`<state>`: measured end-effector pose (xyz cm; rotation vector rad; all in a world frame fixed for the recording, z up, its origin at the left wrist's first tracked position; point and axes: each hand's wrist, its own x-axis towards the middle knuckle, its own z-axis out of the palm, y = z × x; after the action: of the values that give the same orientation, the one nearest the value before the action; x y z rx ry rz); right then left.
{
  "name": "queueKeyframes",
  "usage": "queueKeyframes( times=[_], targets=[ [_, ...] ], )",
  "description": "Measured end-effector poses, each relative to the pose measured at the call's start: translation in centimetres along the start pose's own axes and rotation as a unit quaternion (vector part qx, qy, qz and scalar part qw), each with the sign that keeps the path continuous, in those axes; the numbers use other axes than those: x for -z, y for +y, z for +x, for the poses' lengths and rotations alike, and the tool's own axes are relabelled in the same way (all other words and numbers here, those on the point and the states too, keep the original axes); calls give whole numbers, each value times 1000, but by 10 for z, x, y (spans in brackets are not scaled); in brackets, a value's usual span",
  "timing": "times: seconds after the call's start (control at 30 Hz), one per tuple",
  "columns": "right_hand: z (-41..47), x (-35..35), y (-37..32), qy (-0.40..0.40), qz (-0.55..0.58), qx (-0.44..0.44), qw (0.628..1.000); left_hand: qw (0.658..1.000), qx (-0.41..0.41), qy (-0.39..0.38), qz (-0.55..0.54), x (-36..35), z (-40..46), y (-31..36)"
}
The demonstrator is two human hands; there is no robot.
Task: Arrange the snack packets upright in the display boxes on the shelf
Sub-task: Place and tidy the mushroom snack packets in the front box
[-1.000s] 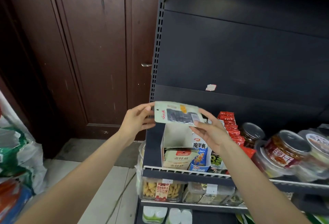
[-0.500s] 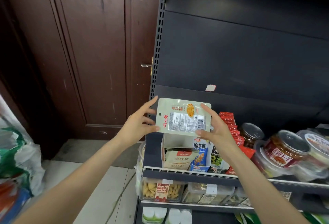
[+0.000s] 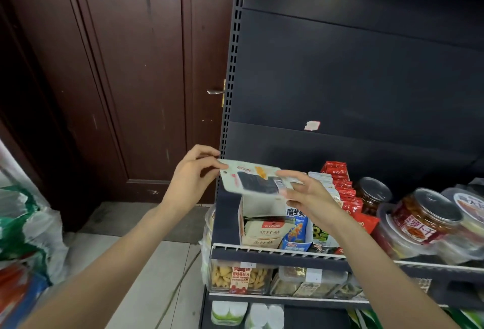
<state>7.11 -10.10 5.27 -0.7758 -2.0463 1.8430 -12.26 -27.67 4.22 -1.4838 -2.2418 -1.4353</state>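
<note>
A pale green snack packet (image 3: pixel 255 180) is held nearly flat above the white display box (image 3: pixel 263 204) at the shelf's left end. My left hand (image 3: pixel 192 175) pinches its left edge and my right hand (image 3: pixel 305 192) pinches its right edge. Inside the box, beige packets (image 3: pixel 265 234) lie leaning low against the front. To the right of the box stand blue and white packets (image 3: pixel 297 229) and a row of red packets (image 3: pixel 343 192).
Round jars (image 3: pixel 424 220) crowd the shelf's right side. The wire shelf rail (image 3: pixel 275 249) runs along the front. Clear tubs of snacks (image 3: pixel 239 277) sit on the shelf below. A brown door (image 3: pixel 131 80) and plastic bags (image 3: pixel 23 226) are at the left.
The packet was tipped up half a second ago with its printed back towards me; now it has tilted back down to nearly flat and dropped slightly towards the box.
</note>
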Motion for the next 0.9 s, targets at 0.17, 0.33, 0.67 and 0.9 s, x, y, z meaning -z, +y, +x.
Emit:
queueKeyframes(
  times=[0.17, 0.33, 0.67, 0.9],
  targets=[
    [25, 3, 18, 91, -232, 15, 968, 997, 16, 39, 59, -3, -2, -12],
    [37, 14, 35, -68, -470, -39, 879, 993, 50, 39, 102, -3, -6, -23],
    [55, 14, 39, -143, -483, -45, 863, 991, 74, 16, 106, -7, -1, -27],
    [56, 8, 39, -102, -583, 31, 805, 990, 87, 23, 106, -1, -4, -32]
  ],
)
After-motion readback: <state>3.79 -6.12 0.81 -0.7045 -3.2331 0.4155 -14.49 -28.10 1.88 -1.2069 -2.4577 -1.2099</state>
